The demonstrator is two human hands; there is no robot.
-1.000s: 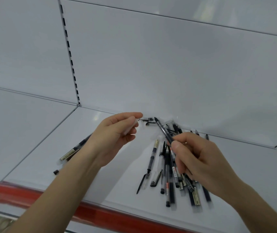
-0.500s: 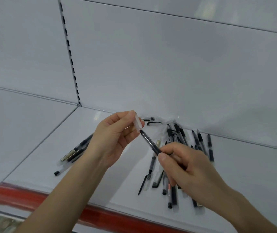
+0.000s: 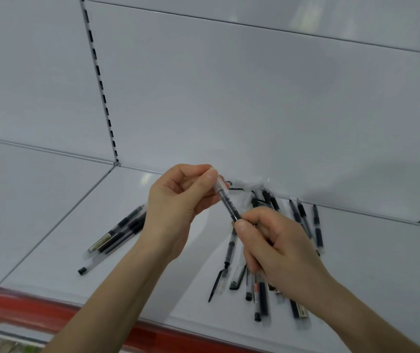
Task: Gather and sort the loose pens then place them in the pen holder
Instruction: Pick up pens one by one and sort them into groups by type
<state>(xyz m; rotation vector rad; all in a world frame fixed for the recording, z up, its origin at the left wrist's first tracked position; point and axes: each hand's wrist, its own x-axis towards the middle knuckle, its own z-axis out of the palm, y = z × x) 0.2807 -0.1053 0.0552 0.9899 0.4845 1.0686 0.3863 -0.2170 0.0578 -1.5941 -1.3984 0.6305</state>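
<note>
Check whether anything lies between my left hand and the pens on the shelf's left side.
Nothing visible: only bare shelf separates the left hand from those pens. That hand pinches the cap on the pen the right hand grips.

Bare forearms (image 3: pixel 107 289); left hand (image 3: pixel 175 207), right hand (image 3: pixel 280 245) bare.

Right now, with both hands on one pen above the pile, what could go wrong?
The left hand pinches only the clear cap; if it is not seated, cap or pen could drop into the pile below.
The pile reaches near the shelf front edge; the right hand could knock pens off.
</note>
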